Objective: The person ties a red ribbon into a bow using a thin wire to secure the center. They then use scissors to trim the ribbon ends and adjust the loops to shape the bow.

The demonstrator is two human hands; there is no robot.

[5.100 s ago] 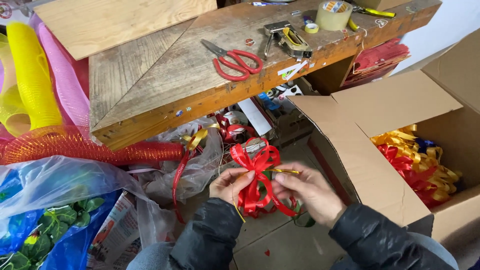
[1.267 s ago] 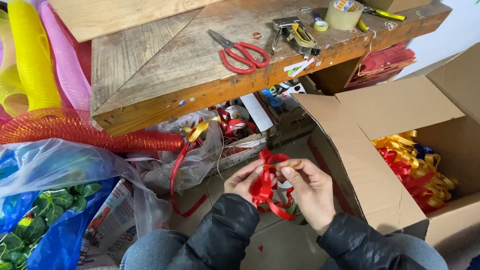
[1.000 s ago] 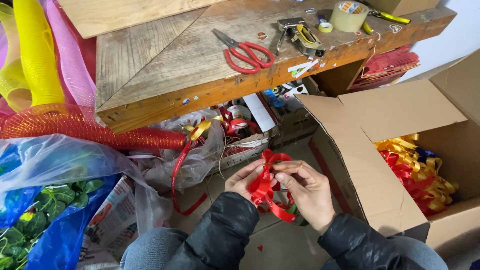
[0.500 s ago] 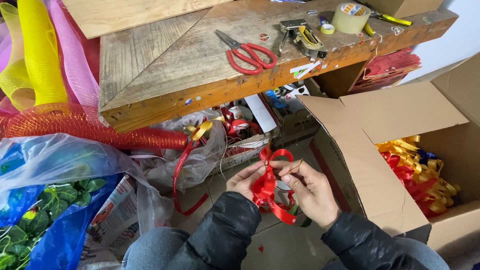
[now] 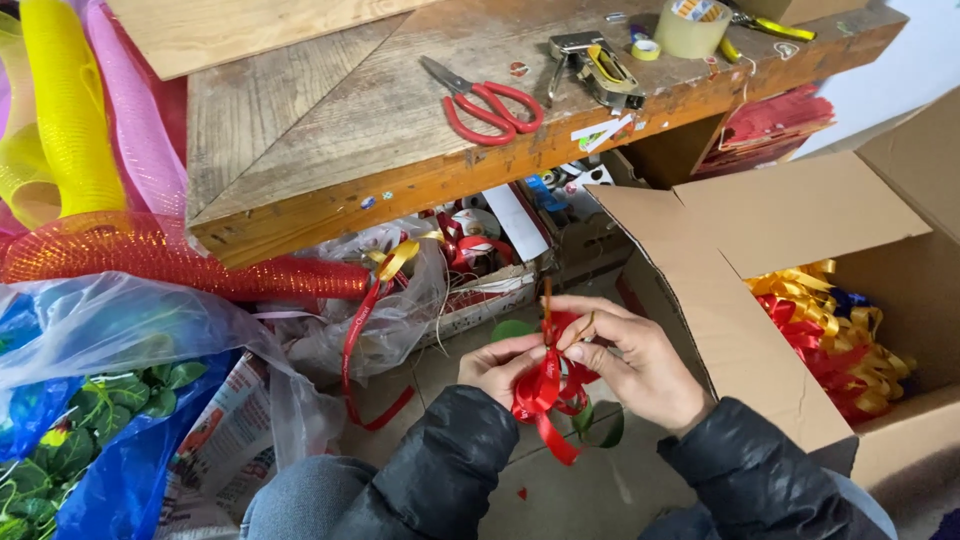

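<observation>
Both of my hands hold a red ribbon bow [image 5: 545, 385] low in front of me, over the floor. My left hand [image 5: 497, 366] pinches its left side, with the loops bunched against the fingers. My right hand [image 5: 630, 360] grips the middle of the bow from the right, fingers curled over it, and a thin gold strand runs up between the fingertips. A loose red tail hangs down below the hands. Black jacket sleeves cover both forearms.
A wooden workbench [image 5: 330, 150] ahead carries red-handled scissors [image 5: 485, 100], a stapler [image 5: 590, 65] and a tape roll [image 5: 692, 25]. An open cardboard box [image 5: 760, 260] on the right holds gold and red bows [image 5: 830, 335]. Mesh rolls [image 5: 150, 255] and plastic bags [image 5: 130, 340] lie on the left.
Over five seconds the spread bow has been gathered tight between my hands. In the last second the hands shifted slightly and the loops bunched closer together.
</observation>
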